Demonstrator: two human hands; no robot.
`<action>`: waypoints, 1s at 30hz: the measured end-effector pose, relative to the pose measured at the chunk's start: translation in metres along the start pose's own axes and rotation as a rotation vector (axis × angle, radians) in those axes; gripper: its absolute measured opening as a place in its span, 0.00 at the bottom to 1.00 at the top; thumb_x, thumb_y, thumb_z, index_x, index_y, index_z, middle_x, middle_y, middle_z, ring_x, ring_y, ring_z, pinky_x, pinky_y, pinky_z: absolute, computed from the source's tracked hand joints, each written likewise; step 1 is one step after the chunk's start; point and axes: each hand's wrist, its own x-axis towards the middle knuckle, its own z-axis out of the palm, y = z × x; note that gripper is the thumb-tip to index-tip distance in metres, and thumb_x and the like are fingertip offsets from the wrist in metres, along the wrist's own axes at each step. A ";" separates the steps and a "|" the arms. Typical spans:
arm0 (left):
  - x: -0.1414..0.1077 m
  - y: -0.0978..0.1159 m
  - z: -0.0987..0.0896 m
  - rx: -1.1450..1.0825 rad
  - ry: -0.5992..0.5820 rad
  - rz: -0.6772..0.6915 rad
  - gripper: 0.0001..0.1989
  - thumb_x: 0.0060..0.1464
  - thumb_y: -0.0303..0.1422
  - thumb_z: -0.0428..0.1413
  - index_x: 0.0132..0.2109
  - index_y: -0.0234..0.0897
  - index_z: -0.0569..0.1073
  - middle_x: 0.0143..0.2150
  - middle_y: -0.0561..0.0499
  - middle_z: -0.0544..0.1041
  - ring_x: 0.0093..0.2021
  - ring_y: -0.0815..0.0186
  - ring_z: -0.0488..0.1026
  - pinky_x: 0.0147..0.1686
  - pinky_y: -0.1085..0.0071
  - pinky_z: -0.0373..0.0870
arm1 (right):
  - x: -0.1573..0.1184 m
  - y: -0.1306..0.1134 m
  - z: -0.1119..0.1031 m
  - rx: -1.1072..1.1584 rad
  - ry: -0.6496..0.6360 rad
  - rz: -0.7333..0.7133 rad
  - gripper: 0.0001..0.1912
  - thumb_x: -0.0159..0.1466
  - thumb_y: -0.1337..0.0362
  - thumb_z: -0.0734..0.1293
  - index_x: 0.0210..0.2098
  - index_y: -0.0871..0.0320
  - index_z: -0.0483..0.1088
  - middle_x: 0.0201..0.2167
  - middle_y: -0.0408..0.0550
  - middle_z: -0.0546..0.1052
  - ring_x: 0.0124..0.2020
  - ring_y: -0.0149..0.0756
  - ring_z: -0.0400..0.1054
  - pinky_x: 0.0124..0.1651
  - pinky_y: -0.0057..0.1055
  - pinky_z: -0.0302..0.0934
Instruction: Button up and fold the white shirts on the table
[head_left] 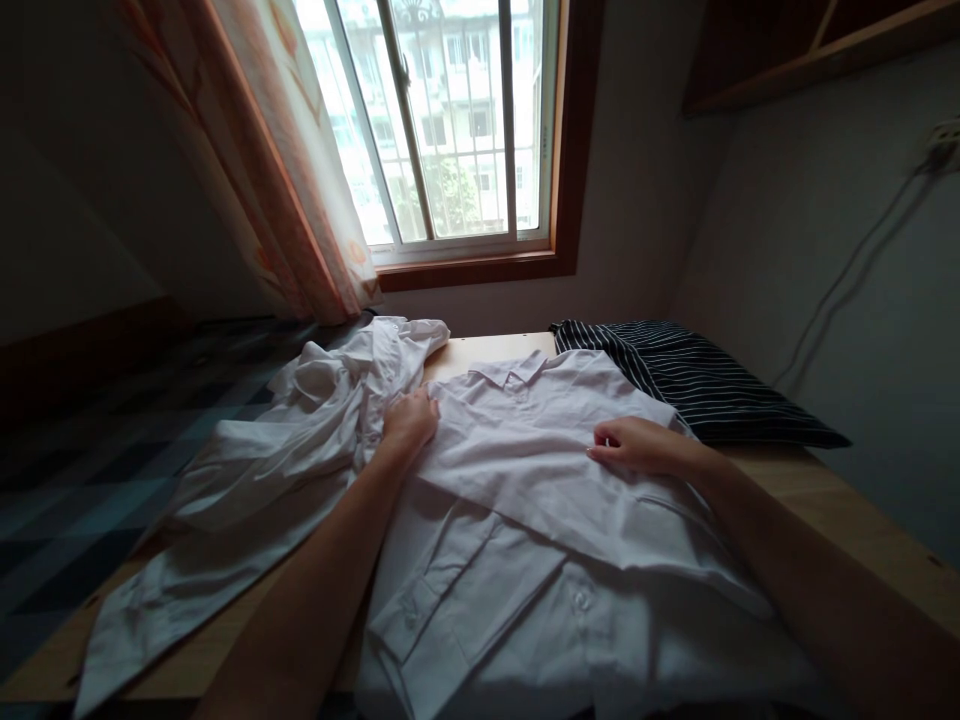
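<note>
A white button-up shirt (517,490) lies front side up, its collar pointing toward the window and one sleeve folded across the body. On its left edge, below the shoulder, my left hand (411,415) is closed, the fingers gripping the cloth. My right hand (634,445) is at the right side of the shirt with its fingers curled; thumb and forefinger pinch at the fabric, though the cloth between them is hard to make out. Left of my left hand, a second white shirt (300,430) lies crumpled, one sleeve trailing toward me.
Both shirts rest on a light wooden board (825,500). A folded black garment with white stripes (712,385) lies at the back right. On the left is a dark checked bedspread (97,470). Behind are a window (457,130), a patterned curtain (285,180) and a wall cable (840,275).
</note>
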 end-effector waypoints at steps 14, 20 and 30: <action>0.016 -0.010 0.011 -0.872 0.069 -0.272 0.21 0.56 0.26 0.51 0.57 0.30 0.65 0.34 0.49 0.78 0.29 0.66 0.76 0.31 0.73 0.73 | -0.002 -0.002 0.001 -0.020 0.016 0.007 0.13 0.66 0.56 0.63 0.34 0.58 0.73 0.34 0.50 0.79 0.33 0.37 0.69 0.33 0.28 0.54; 0.019 -0.009 0.012 -0.956 0.067 -0.279 0.24 0.58 0.28 0.51 0.61 0.33 0.61 0.40 0.46 0.78 0.26 0.70 0.74 0.26 0.75 0.72 | -0.003 -0.006 0.000 -0.035 0.015 0.025 0.13 0.66 0.56 0.63 0.35 0.58 0.74 0.35 0.51 0.79 0.33 0.37 0.69 0.33 0.28 0.54; 0.012 -0.009 0.006 -0.441 0.233 -0.102 0.21 0.60 0.33 0.52 0.59 0.33 0.62 0.46 0.40 0.80 0.46 0.55 0.79 0.44 0.66 0.71 | -0.004 -0.012 0.000 -0.060 0.041 0.025 0.12 0.67 0.57 0.64 0.36 0.58 0.75 0.35 0.50 0.79 0.33 0.36 0.69 0.33 0.28 0.53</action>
